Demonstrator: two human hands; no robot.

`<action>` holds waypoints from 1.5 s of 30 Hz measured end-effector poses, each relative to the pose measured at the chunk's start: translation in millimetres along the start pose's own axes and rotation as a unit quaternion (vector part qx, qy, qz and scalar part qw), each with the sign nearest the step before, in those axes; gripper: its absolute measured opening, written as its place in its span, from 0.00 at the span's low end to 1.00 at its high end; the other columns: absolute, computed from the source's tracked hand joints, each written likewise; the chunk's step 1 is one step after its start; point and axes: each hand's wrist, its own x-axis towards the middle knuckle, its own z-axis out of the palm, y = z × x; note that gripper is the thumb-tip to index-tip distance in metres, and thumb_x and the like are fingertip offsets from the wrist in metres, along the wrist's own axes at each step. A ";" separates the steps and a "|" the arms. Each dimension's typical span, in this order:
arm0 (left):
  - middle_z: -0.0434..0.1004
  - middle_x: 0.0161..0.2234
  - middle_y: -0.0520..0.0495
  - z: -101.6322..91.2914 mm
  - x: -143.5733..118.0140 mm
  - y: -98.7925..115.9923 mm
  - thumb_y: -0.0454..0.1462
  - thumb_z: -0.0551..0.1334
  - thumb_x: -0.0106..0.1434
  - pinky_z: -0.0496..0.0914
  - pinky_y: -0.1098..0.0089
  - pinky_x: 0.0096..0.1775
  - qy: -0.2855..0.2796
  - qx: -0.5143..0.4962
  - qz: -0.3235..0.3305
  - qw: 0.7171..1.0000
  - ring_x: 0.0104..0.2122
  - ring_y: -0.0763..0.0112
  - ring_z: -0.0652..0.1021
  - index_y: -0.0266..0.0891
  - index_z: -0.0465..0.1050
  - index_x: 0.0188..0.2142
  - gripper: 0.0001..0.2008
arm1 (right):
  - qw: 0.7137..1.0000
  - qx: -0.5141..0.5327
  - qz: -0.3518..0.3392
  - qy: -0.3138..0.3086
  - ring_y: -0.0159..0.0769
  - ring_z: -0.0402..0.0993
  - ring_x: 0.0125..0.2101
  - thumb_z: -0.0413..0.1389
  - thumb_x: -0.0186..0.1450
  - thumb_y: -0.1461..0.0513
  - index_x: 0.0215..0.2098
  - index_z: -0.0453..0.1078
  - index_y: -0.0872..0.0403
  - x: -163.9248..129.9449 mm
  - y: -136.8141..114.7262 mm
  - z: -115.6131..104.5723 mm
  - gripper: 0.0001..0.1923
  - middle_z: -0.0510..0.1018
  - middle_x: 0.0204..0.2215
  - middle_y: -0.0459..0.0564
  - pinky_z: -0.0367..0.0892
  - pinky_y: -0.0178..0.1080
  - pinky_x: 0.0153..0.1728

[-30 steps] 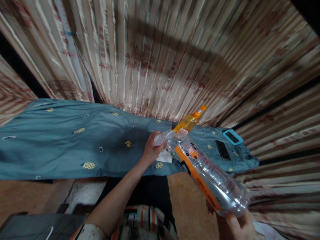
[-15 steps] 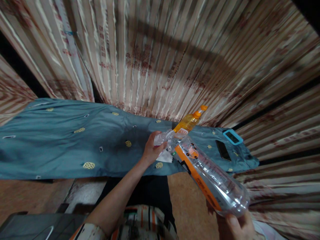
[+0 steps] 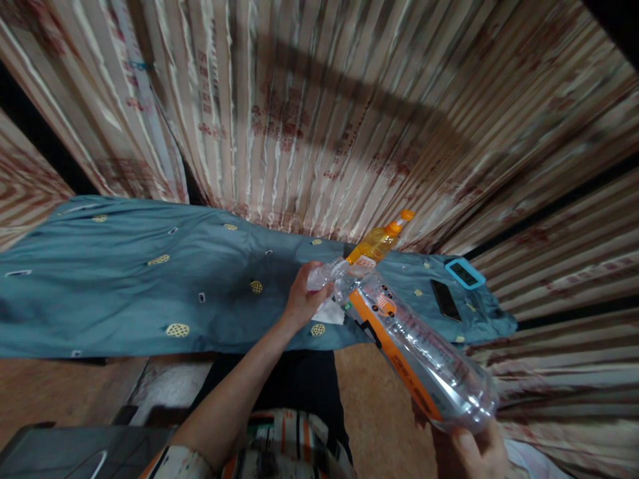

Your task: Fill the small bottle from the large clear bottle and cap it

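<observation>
- The hands were well apart, one at each end of a large clear bottle [image 3: 424,352] with an orange label strip, which was held in the air on a slant across the near edge of the desk [image 3: 224,259].
- The left hand [image 3: 302,299] was closed around a clear piece [image 3: 319,276] at the bottle's neck end; whether that piece was the bottle's own top or something separate could not be told.
- The right hand [image 3: 476,452] was clamped on the base, its thumb on the near side, and fingers showed past the far edge. Such a long, thin-walled body was probably steadier with a grip at both ends.
- The base sat nearer the wearer and the neck pointed over the desk, perhaps because that angle let both arms stay bent comfortably.
- A bottle of orange liquid [image 3: 372,249] stood behind the neck, partly hidden by it, likely upright so it rested on its own base.
- White paper [image 3: 329,314] lay beneath the left hand.
- A dark phone [image 3: 445,299] and a blue-framed device [image 3: 465,273] lay towards the right end, seemingly out of the hands' way.
</observation>
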 end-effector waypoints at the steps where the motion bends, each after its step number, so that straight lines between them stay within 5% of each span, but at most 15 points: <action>1: 0.83 0.50 0.46 0.0 0.0 0.5 0.38 0.75 0.58 0.78 0.59 0.55 0.000 0.001 -0.002 1.000 0.48 0.58 0.83 0.43 0.76 0.53 0.24 | 1.000 -0.007 0.002 0.001 0.46 0.81 0.31 0.74 0.62 0.51 0.69 0.73 0.52 0.1 -0.5 0.1 0.40 0.85 0.35 0.49 0.74 0.43 0.32; 16: 0.82 0.48 0.46 -0.2 0.3 1.3 0.38 0.75 0.58 0.77 0.56 0.59 0.000 0.009 -0.012 1.000 0.52 0.56 0.83 0.43 0.75 0.52 0.23 | 1.000 0.005 0.000 -0.015 0.45 0.80 0.28 0.71 0.67 0.45 0.69 0.73 0.53 -1.5 -8.8 5.7 0.39 0.84 0.35 0.50 0.75 0.44 0.30; 22: 0.82 0.49 0.45 0.4 0.1 -1.2 0.39 0.75 0.58 0.78 0.56 0.57 -0.001 -0.008 -0.006 1.000 0.50 0.56 0.83 0.43 0.75 0.53 0.24 | 0.999 0.049 0.014 0.015 0.36 0.76 0.26 0.76 0.61 0.48 0.62 0.78 0.51 -1.3 -6.6 7.4 0.36 0.84 0.40 0.48 0.71 0.38 0.25; 27: 0.82 0.49 0.46 0.4 0.0 -0.9 0.38 0.75 0.58 0.78 0.58 0.56 0.001 0.001 0.002 1.000 0.50 0.57 0.83 0.44 0.75 0.52 0.23 | 0.999 0.026 0.021 0.019 0.46 0.79 0.30 0.76 0.59 0.47 0.64 0.76 0.52 -2.2 -8.5 8.9 0.39 0.83 0.33 0.50 0.76 0.44 0.30; 37: 0.82 0.50 0.45 0.1 0.1 -0.4 0.38 0.75 0.57 0.78 0.56 0.58 0.003 0.003 -0.005 1.000 0.50 0.57 0.83 0.42 0.75 0.52 0.23 | 0.999 -0.033 0.013 0.023 0.43 0.77 0.27 0.74 0.60 0.48 0.59 0.78 0.51 -2.3 -10.3 5.7 0.33 0.84 0.34 0.49 0.73 0.43 0.28; 45: 0.83 0.49 0.46 0.9 -0.7 1.0 0.39 0.76 0.57 0.78 0.60 0.53 0.004 -0.001 -0.001 1.000 0.46 0.60 0.83 0.44 0.75 0.52 0.24 | 1.000 0.019 0.017 0.008 0.41 0.77 0.25 0.76 0.59 0.49 0.64 0.75 0.53 -1.0 -10.2 9.1 0.39 0.84 0.36 0.51 0.74 0.42 0.25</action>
